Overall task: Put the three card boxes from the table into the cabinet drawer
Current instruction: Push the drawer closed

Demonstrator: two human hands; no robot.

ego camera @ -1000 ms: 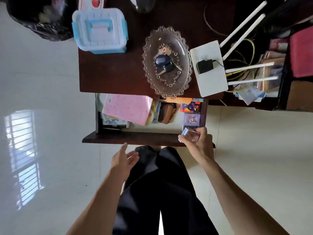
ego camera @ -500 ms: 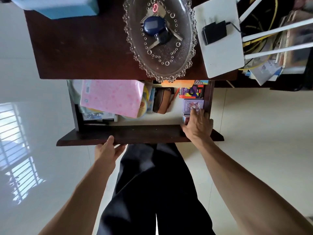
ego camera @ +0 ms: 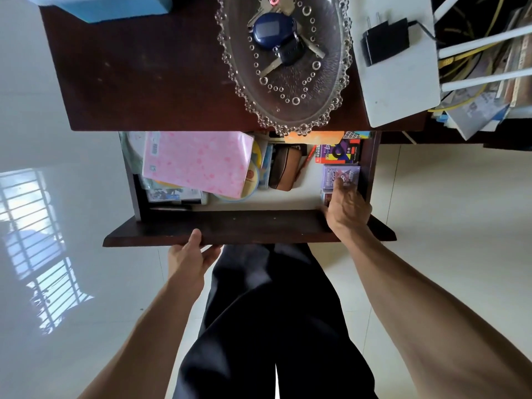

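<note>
The drawer [ego camera: 230, 226] of the dark wooden cabinet [ego camera: 144, 82] stands pulled out under the cabinet top; the person stands in front of it in dark trousers [ego camera: 270, 312]. The left hand [ego camera: 191, 259] is at the front edge of the drawer, toward its left half; the thumb lies up on the front panel and the other fingers are spread loosely below it, not closed on anything. The right hand [ego camera: 347, 207] reaches over the front right corner of the drawer; its fingers are stretched forward and a little apart, and one fingertip touches the purple card box [ego camera: 341, 174]. This purple box lies flat along the right wall of the drawer; just behind it, toward the back right corner, lies the red and black card box [ego camera: 338, 153]. A third card box [ego camera: 326, 197] sits in the front right corner, mostly hidden under the right hand, so I cannot tell if the hand presses it. In the middle of the drawer lies a brown case [ego camera: 285, 171]; a pink packet [ego camera: 198, 162] covers the left part. On the cabinet top rests a glass dish [ego camera: 331, 90] with keys [ego camera: 276, 38]; at its right edge lies a white router [ego camera: 403, 90] with a black adapter [ego camera: 384, 41] on it.
</note>
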